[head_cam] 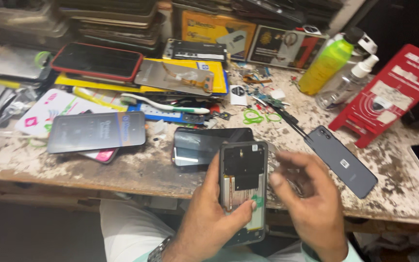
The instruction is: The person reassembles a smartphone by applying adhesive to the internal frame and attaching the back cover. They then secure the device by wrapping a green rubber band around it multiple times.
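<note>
**Opened phone in hand, back cover off**

Head view: the left hand (209,216) grips an opened phone (243,189) upright above the bench edge (122,170), its battery and boards exposed. The grey back cover (341,160) lies apart to the right. The right hand (306,194), blurred, hovers beside it, fingers curled; whether it holds anything I cannot tell. Reassembly looks undone.

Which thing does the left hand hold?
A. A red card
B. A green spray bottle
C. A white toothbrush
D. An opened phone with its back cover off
D: the left hand grips an opened phone with its inner parts showing, while the bottle, toothbrush and card lie farther off on the table.
</note>
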